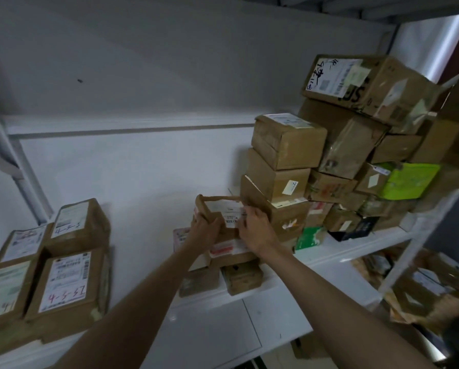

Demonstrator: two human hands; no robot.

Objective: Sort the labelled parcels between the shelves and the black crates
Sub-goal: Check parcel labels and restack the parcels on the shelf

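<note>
A small brown cardboard parcel [221, 210] with a white barcode label sits on top of a low stack on the white shelf [276, 296]. My left hand [206, 230] grips its left side. My right hand [255, 230] holds its right side, fingers on the label. Under it lies a flat parcel with a red-striped label [227, 249], and two small boxes [243, 278] rest below that. No black crate is in view.
A tall pile of brown boxes [289, 145] fills the shelf to the right, with a green box [409, 179] among them. Labelled parcels [63, 283] stand at the left. A metal shelf post [23, 166] rises at left. More parcels [430, 288] lie at lower right.
</note>
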